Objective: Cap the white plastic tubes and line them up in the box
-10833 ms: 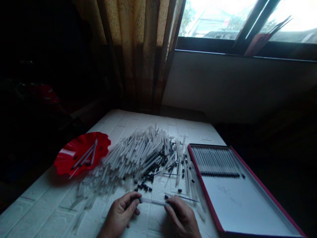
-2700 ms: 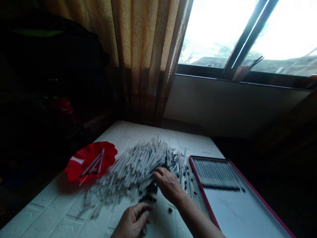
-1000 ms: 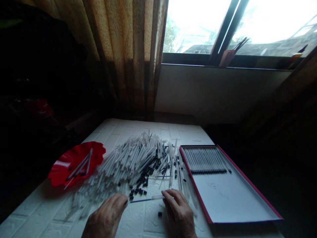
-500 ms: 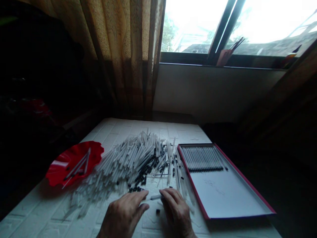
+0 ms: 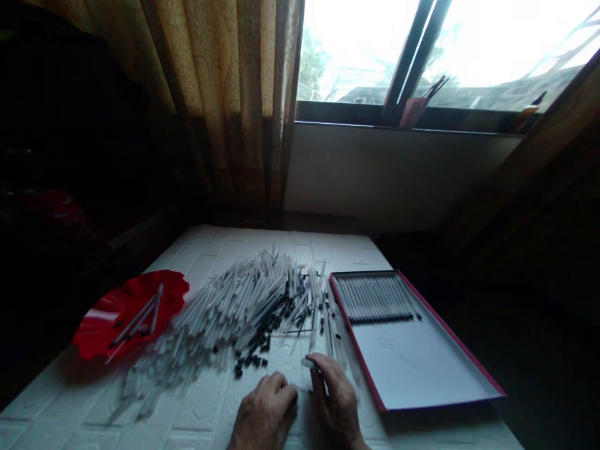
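At the far left, dark shapes fill the shadow and cannot be made out. On the white brick-patterned bench (image 5: 197,400) sits a red fluted dish (image 5: 94,334) holding a few clear tubes, their ends hard to count. Beside it spreads a large, tangled pile of clear tubes (image 5: 225,319), many with dark ends, too overlapped to count. Small black caps (image 5: 248,362) lie scattered along the pile's near edge.

The left hand (image 5: 265,412) rests palm down just below those caps, with its fingers curled over; they hide whatever lies beneath, so I cannot tell if they grip anything. Its wrist is cut off by the bottom of the frame. The right hand (image 5: 332,400) stands just beside it, fingers closed on a short clear tube (image 5: 307,362) whose tip pokes out to the left, the rest hidden. A thin sliver between the hands is too faint to identify.

Further right, a red-edged white tray (image 5: 422,369) holds 1 neat row of tubes with black ends, lined up along its far part. Behind everything hang a patterned curtain (image 5: 225,125) and a bright window (image 5: 356,56).
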